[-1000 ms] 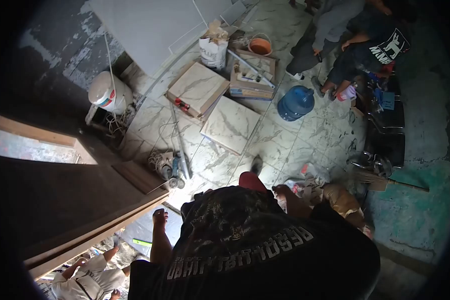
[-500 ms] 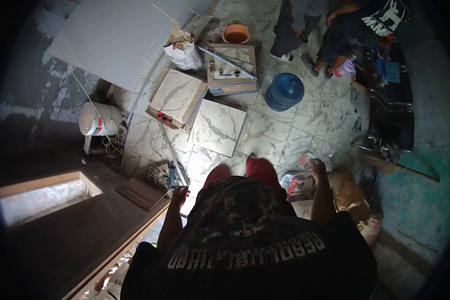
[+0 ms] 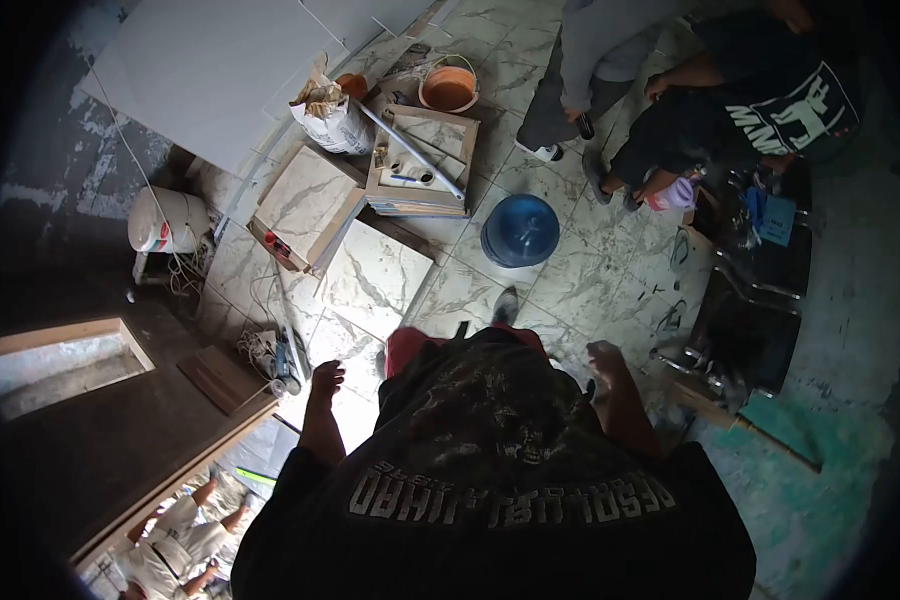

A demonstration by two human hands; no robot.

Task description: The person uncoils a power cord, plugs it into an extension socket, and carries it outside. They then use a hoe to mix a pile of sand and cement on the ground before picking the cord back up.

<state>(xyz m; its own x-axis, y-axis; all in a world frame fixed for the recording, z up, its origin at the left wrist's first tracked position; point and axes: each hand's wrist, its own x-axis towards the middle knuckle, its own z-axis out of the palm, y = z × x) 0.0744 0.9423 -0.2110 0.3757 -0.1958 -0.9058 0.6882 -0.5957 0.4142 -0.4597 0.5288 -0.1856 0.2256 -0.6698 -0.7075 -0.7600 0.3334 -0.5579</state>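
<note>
wearer had moved forward: jug (image 3: 520,230) on floor (image 3: 590,262) sat nearer foot (image 3: 506,307), closer to reach. left hand (image 3: 327,380) hung near tool (image 3: 283,358), right hand (image 3: 607,367) apart from jug; both grips released, seemingly empty.

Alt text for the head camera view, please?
The wearer's bare left hand and right hand hang apart, seemingly empty, over a grey-veined white tile floor. Ahead are a round blue plastic jug and square marbled tiles.
</note>
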